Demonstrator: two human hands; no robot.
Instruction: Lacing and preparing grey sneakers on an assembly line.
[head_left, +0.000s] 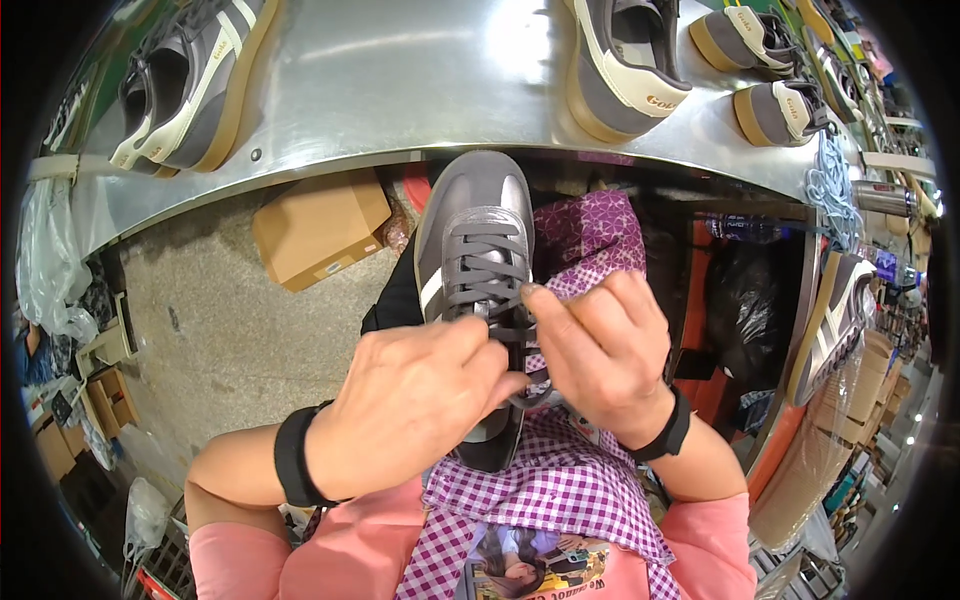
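Observation:
A grey sneaker (476,192) with a pale side stripe rests toe-away over my lap, in front of the metal table. Its dark shoelace (485,268) crosses the tongue in several rows. My left hand (415,390) lies over the upper eyelets, its fingers curled and closed on the lace. On the other side my right hand (608,350) pinches the lace between thumb and forefinger. Both hands partly cover the shoe's opening and the top of the lacing.
The metal table (420,75) carries more sneakers: a pair (195,85) at left, one (625,65) at right and several farther right. A cardboard box (320,225) sits on the floor. Light blue laces (838,190) hang at the table's right end, above another sneaker (832,325).

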